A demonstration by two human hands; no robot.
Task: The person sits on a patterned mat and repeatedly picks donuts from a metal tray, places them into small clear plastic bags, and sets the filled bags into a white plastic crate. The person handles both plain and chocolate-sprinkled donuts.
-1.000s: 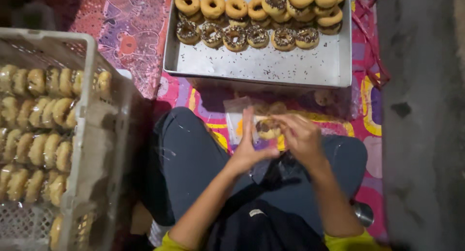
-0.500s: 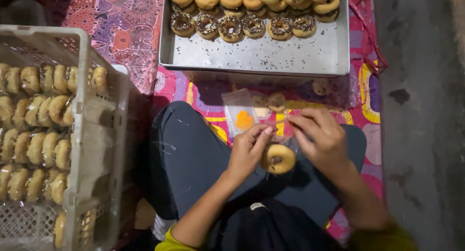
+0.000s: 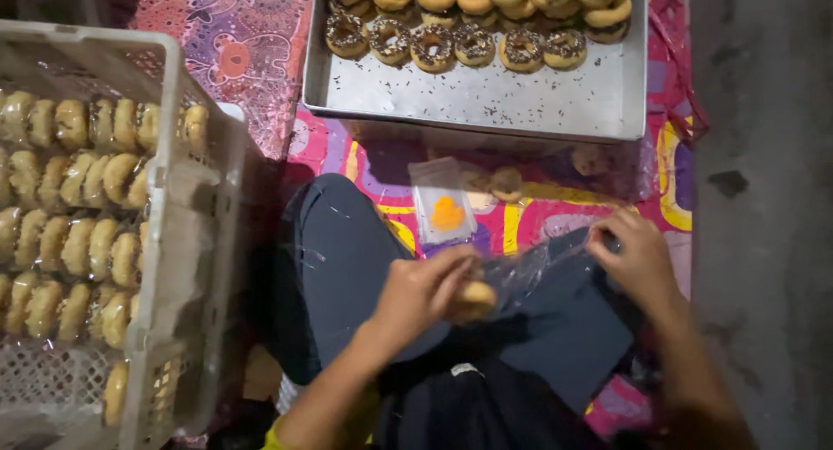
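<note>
I sit cross-legged in dark trousers. My left hand (image 3: 423, 292) grips a golden doughnut (image 3: 473, 299) inside a clear plastic bag (image 3: 529, 272) over my lap. My right hand (image 3: 638, 259) pinches the other end of that bag and stretches it out to the right. A small stack of empty clear bags (image 3: 442, 209) with an orange mark lies on the mat just beyond my knees.
A metal tray (image 3: 486, 98) ahead holds rows of sprinkled and plain doughnuts (image 3: 451, 42) along its far side. A white plastic crate (image 3: 178, 242) at my left is packed with bagged doughnuts (image 3: 74, 242). A colourful mat (image 3: 555, 216) covers the floor; bare concrete (image 3: 764, 198) lies to the right.
The doughnut has gone from between both hands into the bag. My right hand moved out to the right, pulling the plastic taut, and the view dropped slightly.
</note>
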